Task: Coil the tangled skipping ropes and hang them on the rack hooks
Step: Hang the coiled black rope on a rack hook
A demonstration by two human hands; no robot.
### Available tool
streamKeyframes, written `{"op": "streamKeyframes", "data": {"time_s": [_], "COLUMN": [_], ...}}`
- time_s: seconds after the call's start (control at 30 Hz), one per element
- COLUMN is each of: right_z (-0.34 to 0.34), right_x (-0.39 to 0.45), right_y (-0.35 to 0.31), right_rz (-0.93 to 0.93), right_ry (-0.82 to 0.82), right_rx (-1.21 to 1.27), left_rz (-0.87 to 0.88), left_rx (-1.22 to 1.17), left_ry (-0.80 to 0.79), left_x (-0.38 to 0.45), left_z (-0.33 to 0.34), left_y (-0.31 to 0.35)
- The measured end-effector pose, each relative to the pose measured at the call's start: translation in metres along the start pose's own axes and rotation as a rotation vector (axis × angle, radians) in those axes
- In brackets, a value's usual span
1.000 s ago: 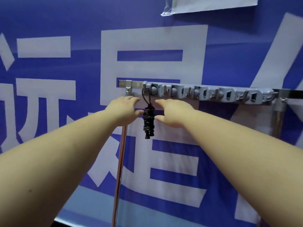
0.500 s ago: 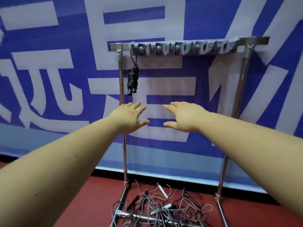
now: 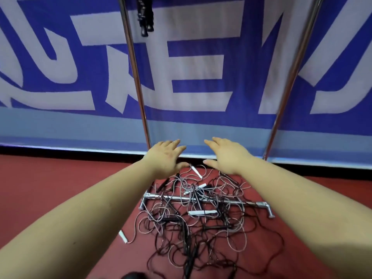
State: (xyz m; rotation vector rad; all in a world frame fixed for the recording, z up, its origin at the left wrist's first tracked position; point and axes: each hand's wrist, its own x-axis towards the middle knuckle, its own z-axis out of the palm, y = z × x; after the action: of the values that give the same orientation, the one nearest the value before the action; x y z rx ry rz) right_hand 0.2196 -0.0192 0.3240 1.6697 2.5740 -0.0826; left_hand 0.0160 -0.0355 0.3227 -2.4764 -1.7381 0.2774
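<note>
A tangled heap of black and pale skipping ropes [image 3: 193, 224] with white and black handles lies on the red floor, spread over the rack's base bar [image 3: 251, 203]. My left hand [image 3: 164, 161] and my right hand [image 3: 225, 156] reach out above the heap's far side, fingers straight and spread, holding nothing. One coiled black rope [image 3: 145, 15] hangs at the top edge of view beside the rack's left pole [image 3: 134, 67]. The hooks themselves are out of view.
The rack's right pole [image 3: 291, 77] slants up at the right. A blue banner with large white characters [image 3: 191, 67] stands right behind the rack. A loose white handle [image 3: 122, 236] lies left of the heap. A dark object [image 3: 132, 275] shows at the bottom edge.
My view has dropped from the hook bar down to the floor. Both empty hands came down from the hung black coil to just above the tangled heap.
</note>
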Motion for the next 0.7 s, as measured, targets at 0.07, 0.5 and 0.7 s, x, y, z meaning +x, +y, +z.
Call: {"op": "streamKeyframes", "data": {"time_s": [0.07, 0.5, 0.7], "right_z": [0.027, 0.192, 0.243], "right_x": [0.008, 0.055, 0.068], "right_y": [0.001, -0.017, -0.032], "right_rz": [-0.012, -0.133, -0.163], "right_ry": [-0.030, -0.309, -0.412], "right_rx": [0.014, 0.057, 0.064], "left_rz": [-0.007, -0.018, -0.071], "left_rx": [-0.018, -0.152, -0.175], "left_ry": [-0.041, -0.266, -0.439], "left_x": [0.009, 0.025, 0.011], "left_z": [0.032, 0.195, 0.266], "left_y": [-0.004, -0.033, -0.042]}}
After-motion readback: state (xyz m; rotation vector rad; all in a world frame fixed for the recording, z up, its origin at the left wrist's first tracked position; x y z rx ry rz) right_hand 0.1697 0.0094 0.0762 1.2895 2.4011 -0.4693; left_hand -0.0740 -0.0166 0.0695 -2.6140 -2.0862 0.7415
